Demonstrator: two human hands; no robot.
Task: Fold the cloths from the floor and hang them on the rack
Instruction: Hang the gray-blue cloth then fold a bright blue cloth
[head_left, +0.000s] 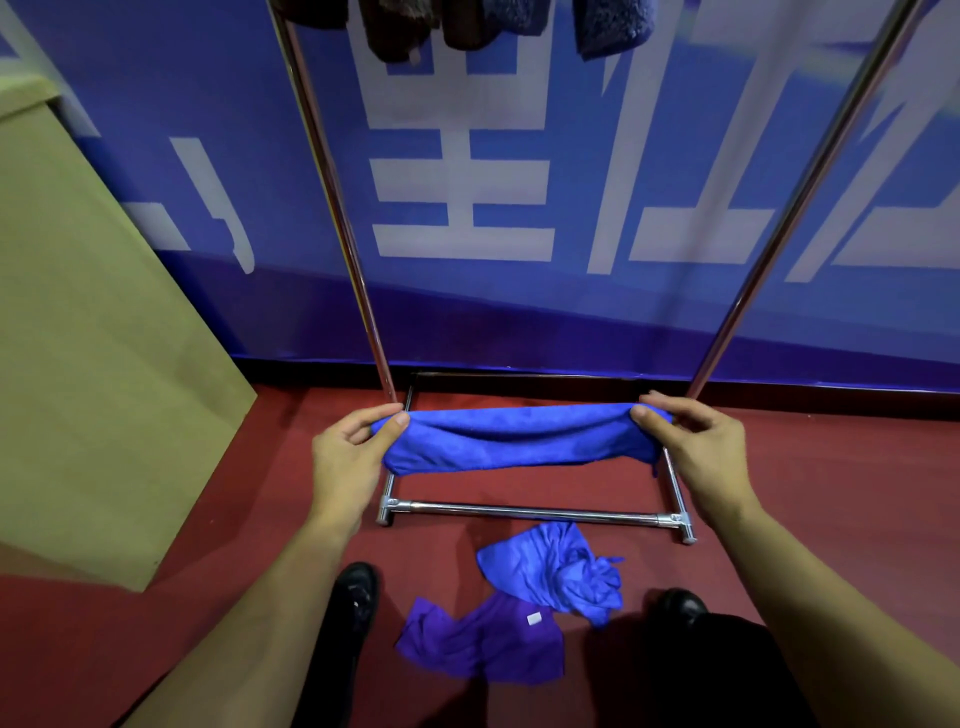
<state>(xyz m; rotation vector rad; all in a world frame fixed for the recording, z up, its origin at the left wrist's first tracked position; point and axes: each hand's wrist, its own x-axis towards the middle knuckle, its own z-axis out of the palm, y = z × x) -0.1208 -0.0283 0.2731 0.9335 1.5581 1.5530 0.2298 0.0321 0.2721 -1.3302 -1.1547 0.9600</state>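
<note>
I hold a blue cloth (519, 436) stretched flat between both hands, folded into a long band, above the base of the metal rack (524, 512). My left hand (348, 457) pinches its left end and my right hand (696, 447) pinches its right end. On the red floor between my feet lie a crumpled blue cloth (558, 569) and a purple cloth (488, 642) with a white tag. Several brown and blue cloths (610, 23) hang from the rack's top, cut off by the frame edge.
The rack's two chrome uprights (337, 208) rise either side of the held cloth, in front of a blue banner wall (493, 156). A large cardboard box (88, 338) stands at the left. My black shoes (356, 587) flank the floor cloths.
</note>
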